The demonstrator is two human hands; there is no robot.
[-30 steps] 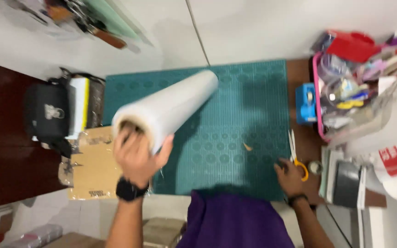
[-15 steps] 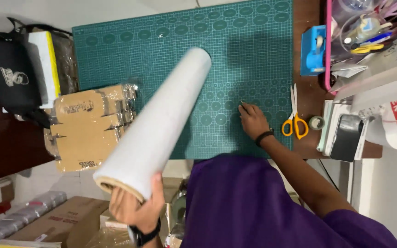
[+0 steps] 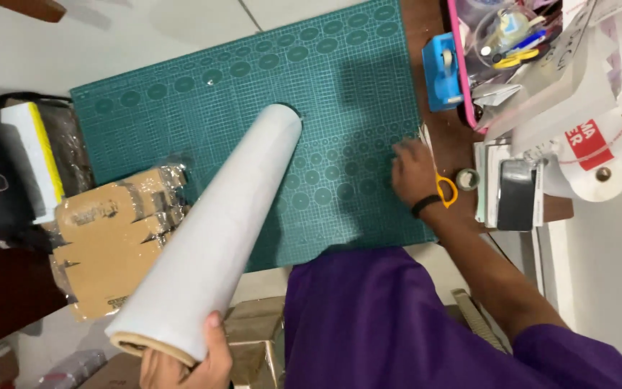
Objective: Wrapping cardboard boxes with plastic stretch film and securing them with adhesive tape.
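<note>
Green cutting mat [image 3: 253, 94] now nearer; my left hand [image 3: 181, 364] grips the stretch-film roll [image 3: 217, 230], pulled back, while my right hand [image 3: 412, 173], open, has reached the scissors [image 3: 444, 189].

Dark brown wooden desk [image 3: 440, 137] on white tiled floor [image 3: 145, 36], evenly lit.

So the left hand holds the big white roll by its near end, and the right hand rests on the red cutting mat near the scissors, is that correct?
Not quite: the cutting mat is green, not red, as the head view shows. The rest stands: the left hand holds the big white roll by its near end, and the right hand rests on the mat near the scissors.
</note>
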